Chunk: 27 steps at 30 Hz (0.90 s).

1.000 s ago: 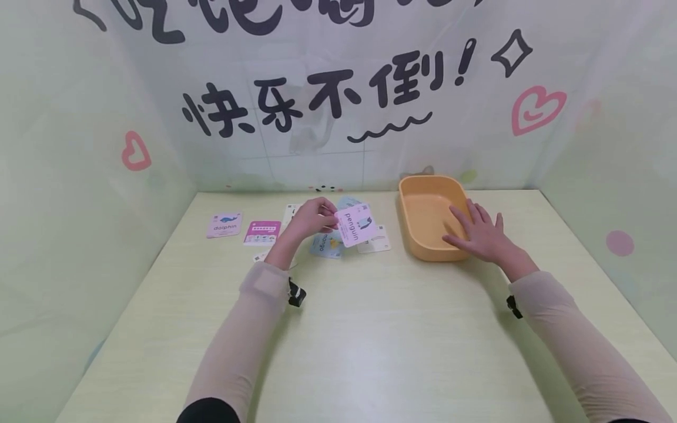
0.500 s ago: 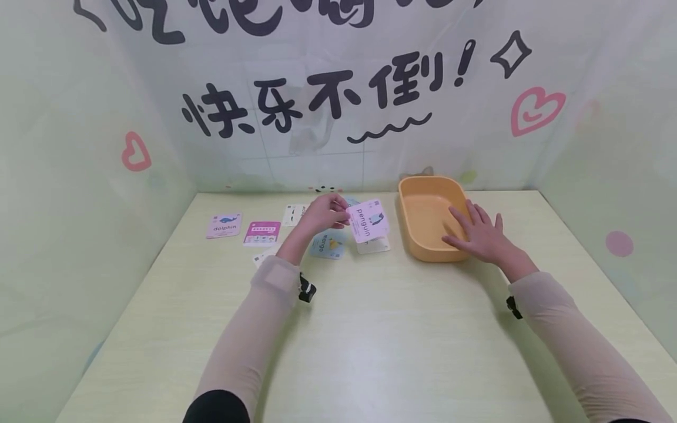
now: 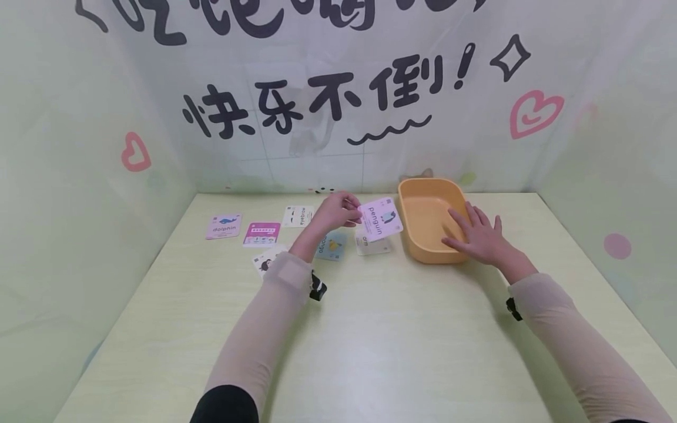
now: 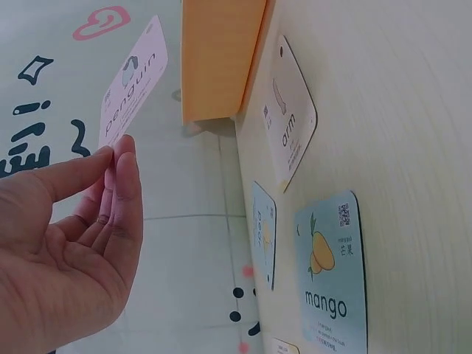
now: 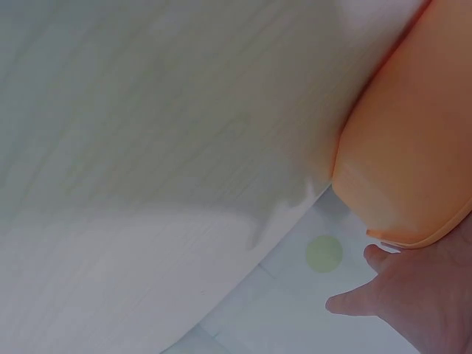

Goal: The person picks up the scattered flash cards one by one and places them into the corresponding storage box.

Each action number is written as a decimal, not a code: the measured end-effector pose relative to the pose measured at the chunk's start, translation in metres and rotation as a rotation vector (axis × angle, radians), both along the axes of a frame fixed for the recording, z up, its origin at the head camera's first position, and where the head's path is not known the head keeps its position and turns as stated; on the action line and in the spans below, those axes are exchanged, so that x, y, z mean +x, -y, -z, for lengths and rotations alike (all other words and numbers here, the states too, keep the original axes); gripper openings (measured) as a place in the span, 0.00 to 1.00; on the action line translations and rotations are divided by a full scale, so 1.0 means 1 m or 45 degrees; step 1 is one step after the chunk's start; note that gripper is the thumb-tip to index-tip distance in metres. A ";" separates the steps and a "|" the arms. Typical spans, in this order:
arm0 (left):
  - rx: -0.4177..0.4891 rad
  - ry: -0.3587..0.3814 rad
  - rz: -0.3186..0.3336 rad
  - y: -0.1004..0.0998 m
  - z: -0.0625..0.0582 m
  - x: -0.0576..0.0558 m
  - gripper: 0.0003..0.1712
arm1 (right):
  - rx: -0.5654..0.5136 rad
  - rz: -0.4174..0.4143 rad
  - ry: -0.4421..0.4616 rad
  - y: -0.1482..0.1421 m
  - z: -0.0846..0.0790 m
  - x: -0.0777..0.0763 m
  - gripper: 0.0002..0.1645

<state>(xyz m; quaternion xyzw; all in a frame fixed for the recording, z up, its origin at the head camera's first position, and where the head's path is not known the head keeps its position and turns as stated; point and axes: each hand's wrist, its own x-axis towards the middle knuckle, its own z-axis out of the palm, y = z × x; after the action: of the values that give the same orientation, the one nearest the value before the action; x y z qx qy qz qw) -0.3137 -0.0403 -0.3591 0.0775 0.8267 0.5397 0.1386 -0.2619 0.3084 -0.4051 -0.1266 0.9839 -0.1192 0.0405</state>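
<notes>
My left hand (image 3: 337, 212) pinches a pink penguin card (image 3: 382, 220) by its edge between thumb and fingertips. In the left wrist view the penguin card is raised off the table and tilted, its picture facing the camera. A white arm card (image 3: 372, 245) lies just below it, and a blue mango card (image 4: 328, 273) is partly behind my forearm in the head view. My right hand (image 3: 480, 238), fingers spread, rests on the right rim of an orange plastic bin (image 3: 428, 214). Only part of that hand shows in the right wrist view.
Left of my forearm lie a dolphin card (image 3: 224, 227), a magenta-and-white card (image 3: 262, 234), an eyebrow card (image 3: 297, 216) and a partly covered white card (image 3: 265, 259). Another blue card (image 4: 264, 232) lies beyond the mango card. A printed curtain stands behind the table (image 3: 391, 341).
My left hand has carried the penguin card to the right, toward the orange bin, uncovering the eyebrow card and more of the white card. My right hand has stayed on the bin.
</notes>
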 end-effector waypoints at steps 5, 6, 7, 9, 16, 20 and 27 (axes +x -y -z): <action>0.027 0.000 0.010 -0.008 0.001 0.000 0.14 | -0.008 -0.002 -0.007 0.001 -0.001 0.001 0.52; 0.034 0.001 0.010 -0.010 0.001 0.000 0.14 | -0.011 -0.004 -0.006 0.001 -0.002 0.001 0.52; 0.036 0.000 0.012 -0.012 0.001 -0.001 0.14 | -0.009 -0.004 -0.007 0.001 -0.002 0.001 0.52; 0.039 0.003 0.013 -0.016 0.001 -0.001 0.14 | 0.000 -0.004 0.000 0.001 -0.002 0.001 0.52; 0.079 0.007 0.003 -0.029 0.004 -0.001 0.15 | 0.016 0.002 0.009 0.001 0.000 0.000 0.51; 0.109 0.007 -0.007 -0.035 0.005 -0.001 0.15 | 0.012 0.002 0.005 0.001 0.001 0.000 0.51; 0.107 0.009 -0.010 -0.046 0.006 0.000 0.15 | 0.014 0.007 0.001 0.002 0.000 0.000 0.51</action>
<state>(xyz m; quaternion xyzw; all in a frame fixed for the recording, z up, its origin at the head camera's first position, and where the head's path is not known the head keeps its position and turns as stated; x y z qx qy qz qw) -0.3134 0.0052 -0.3648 0.0782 0.8031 0.5748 0.1360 -0.2614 0.3060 -0.4051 -0.1237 0.9849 -0.1140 0.0412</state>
